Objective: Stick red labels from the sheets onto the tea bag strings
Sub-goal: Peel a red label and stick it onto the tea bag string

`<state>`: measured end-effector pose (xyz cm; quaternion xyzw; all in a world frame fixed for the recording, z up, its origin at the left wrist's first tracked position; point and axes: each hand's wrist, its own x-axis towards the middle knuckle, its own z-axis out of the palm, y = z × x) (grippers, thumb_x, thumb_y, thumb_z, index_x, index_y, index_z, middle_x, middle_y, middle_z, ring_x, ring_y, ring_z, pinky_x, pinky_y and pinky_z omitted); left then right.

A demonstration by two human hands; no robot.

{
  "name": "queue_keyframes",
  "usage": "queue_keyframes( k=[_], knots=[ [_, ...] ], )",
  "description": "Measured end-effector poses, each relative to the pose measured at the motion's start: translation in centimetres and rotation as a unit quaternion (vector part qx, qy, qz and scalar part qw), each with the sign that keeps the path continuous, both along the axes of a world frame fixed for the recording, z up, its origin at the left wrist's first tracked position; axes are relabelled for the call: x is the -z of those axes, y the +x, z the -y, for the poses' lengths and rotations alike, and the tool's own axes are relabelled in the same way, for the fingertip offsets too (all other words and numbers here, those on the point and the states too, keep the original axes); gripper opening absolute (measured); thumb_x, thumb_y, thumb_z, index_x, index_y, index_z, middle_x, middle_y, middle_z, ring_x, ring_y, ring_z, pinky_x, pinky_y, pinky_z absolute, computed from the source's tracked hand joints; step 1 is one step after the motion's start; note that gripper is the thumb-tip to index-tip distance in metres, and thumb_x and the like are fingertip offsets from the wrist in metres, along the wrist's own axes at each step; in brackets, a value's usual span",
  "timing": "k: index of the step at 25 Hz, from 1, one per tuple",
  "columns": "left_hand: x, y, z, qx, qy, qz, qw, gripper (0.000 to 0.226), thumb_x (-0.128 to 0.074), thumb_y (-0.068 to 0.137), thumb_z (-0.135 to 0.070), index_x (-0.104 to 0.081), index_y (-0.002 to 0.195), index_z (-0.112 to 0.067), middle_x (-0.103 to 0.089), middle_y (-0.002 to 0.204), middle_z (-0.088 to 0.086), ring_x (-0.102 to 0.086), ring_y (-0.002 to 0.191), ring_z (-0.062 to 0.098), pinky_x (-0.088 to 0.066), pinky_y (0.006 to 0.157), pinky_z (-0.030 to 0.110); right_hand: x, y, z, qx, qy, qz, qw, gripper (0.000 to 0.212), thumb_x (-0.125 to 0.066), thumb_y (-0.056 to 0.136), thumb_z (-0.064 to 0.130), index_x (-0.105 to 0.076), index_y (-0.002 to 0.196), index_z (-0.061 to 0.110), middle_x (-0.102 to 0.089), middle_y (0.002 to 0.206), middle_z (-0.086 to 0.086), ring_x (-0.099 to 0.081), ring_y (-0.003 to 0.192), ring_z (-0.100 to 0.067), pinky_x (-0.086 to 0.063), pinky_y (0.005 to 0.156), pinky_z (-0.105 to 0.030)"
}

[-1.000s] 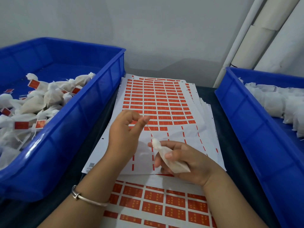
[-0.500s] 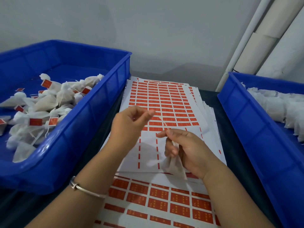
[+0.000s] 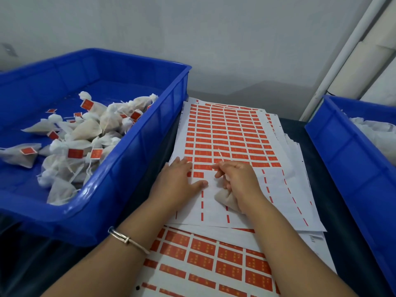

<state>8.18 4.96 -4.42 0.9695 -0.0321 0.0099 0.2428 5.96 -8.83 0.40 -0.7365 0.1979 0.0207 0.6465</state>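
A sheet of red labels lies between two blue bins, its near rows peeled bare. My left hand rests flat on the sheet, fingers straight, fingertips at the nearest row of labels. My right hand holds a white tea bag under its curled fingers and pinches the bag's string, which points up over the labels. A second label sheet lies nearer, under my forearms.
The blue bin on the left holds several tea bags with red labels. The blue bin on the right holds white tea bags without labels. More sheets are stacked beneath. White pipes stand at the back right.
My left hand let go of the string and came down flat onto the sheet. My right hand lowered the tea bag onto the sheet, still holding bag and string.
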Motion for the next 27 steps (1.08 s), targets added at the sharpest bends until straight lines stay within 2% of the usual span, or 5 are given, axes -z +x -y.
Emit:
queue_keyframes(
  k=[3,14,17,21,27],
  knots=[
    [0.3,0.3,0.2,0.008,0.037,0.004,0.999,0.074,-0.052,0.077,-0.07,-0.036,0.141,-0.035,-0.031,0.15,-0.012,-0.035,0.135,0.016,-0.037,0.103,0.039,0.8,0.4,0.2,-0.016,-0.05,-0.005,0.999,0.022,-0.053,0.095,0.027,-0.068,0.08,0.023,-0.069,0.084,0.003,-0.053,0.054,-0.01,-0.038,0.041,-0.012],
    [0.1,0.5,1.1,0.067,0.187,0.057,0.978,0.049,-0.051,0.088,-0.055,-0.044,0.133,-0.036,-0.048,0.139,-0.009,-0.062,0.103,0.016,-0.053,0.074,0.031,1.8,0.8,0.5,-0.051,-0.076,0.046,0.995,0.026,-0.052,0.095,0.03,-0.069,0.076,0.024,-0.07,0.071,0.009,-0.057,0.046,-0.001,-0.04,0.047,-0.015],
    [0.2,0.1,0.8,0.053,0.15,0.094,0.983,0.037,-0.045,0.09,-0.056,-0.057,0.118,-0.035,-0.064,0.112,-0.012,-0.063,0.077,0.012,-0.049,0.062,0.024,1.9,0.6,0.7,-0.054,-0.067,0.053,0.995,0.025,-0.053,0.095,0.029,-0.07,0.078,0.023,-0.07,0.071,0.008,-0.056,0.044,0.001,-0.04,0.046,-0.014],
    [-0.2,-0.2,1.1,0.04,0.15,0.112,0.982,0.038,-0.037,0.092,-0.057,-0.062,0.109,-0.034,-0.065,0.095,-0.014,-0.057,0.066,0.008,-0.048,0.059,0.021,1.9,0.5,0.9,-0.06,-0.068,0.055,0.994,0.023,-0.053,0.095,0.03,-0.071,0.083,0.022,-0.07,0.074,0.007,-0.055,0.042,0.003,-0.039,0.044,-0.011],
    [-0.3,-0.2,0.5,-0.01,0.018,0.097,0.995,0.027,-0.049,0.091,-0.045,-0.067,0.107,-0.032,-0.068,0.102,-0.012,-0.058,0.071,0.007,-0.048,0.066,0.019,1.6,0.2,0.8,-0.059,-0.062,0.045,0.995,0.025,-0.053,0.095,0.03,-0.07,0.077,0.026,-0.068,0.073,0.006,-0.054,0.047,-0.005,-0.039,0.043,-0.013]
  ],
)
